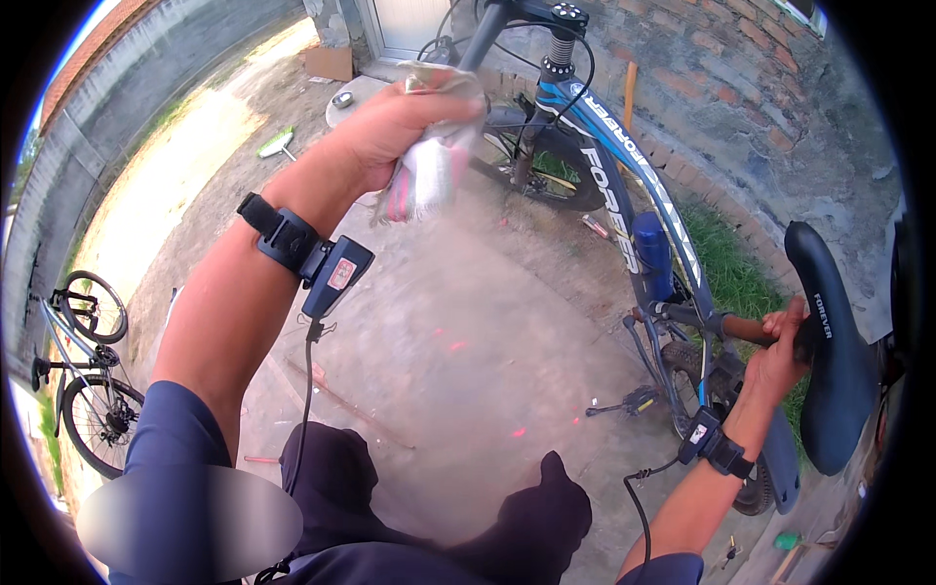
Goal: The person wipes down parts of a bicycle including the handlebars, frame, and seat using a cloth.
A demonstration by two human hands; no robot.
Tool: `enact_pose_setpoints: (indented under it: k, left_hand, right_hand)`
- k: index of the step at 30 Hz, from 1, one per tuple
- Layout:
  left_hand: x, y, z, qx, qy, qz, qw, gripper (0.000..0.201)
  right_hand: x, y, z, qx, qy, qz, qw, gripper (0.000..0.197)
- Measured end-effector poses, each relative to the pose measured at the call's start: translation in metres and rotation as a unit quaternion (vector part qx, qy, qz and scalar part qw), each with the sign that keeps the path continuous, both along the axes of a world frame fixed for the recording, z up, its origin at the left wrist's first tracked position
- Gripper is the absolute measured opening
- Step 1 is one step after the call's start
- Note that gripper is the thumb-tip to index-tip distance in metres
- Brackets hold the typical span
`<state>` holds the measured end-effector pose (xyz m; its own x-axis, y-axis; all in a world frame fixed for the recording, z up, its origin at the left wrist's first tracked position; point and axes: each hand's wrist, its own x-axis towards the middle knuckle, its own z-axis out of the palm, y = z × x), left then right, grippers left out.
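Left hand (395, 122) is closed around a crumpled rag (429, 171), bunched in the fist with loose folds hanging below the fingers, raised near the bike's head tube. Rag looks soft, light and limp; best held bunched. Right hand (780, 356) is wrapped around the bike frame (639, 185) tube just under the black saddle (829, 341); the frame looks stiff and heavy. Concrete ground (458, 312) below.

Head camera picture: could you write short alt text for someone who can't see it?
A person's left hand presses a crumpled rag against the front of a blue and black bicycle frame, while the right hand grips the frame just below the black saddle. The bicycle stands on concrete beside a brick wall; a second bicycle stands at far left.
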<state>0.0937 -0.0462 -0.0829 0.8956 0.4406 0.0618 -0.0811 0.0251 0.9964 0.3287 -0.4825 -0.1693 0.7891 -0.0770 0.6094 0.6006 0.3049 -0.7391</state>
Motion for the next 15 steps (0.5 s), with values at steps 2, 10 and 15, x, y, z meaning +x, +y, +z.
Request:
enact_pose_setpoints:
  k: [2,10,15]
  left_hand:
    - [0.004,-0.009,0.002,0.017,-0.014,0.023,1.0,0.02]
    - [0.013,-0.011,0.013,0.122,-0.023,0.035,0.992,0.022]
    - [-0.001,-0.002,0.035,0.221,0.004,0.024,0.975,0.024]
  right_hand:
    - [0.002,0.0,0.005,-0.002,-0.005,-0.01,1.0,0.017]
    - [0.019,0.002,0.009,0.014,0.015,-0.031,0.999,0.036]
    - [0.037,-0.01,0.018,0.031,0.055,-0.034,0.997,0.039]
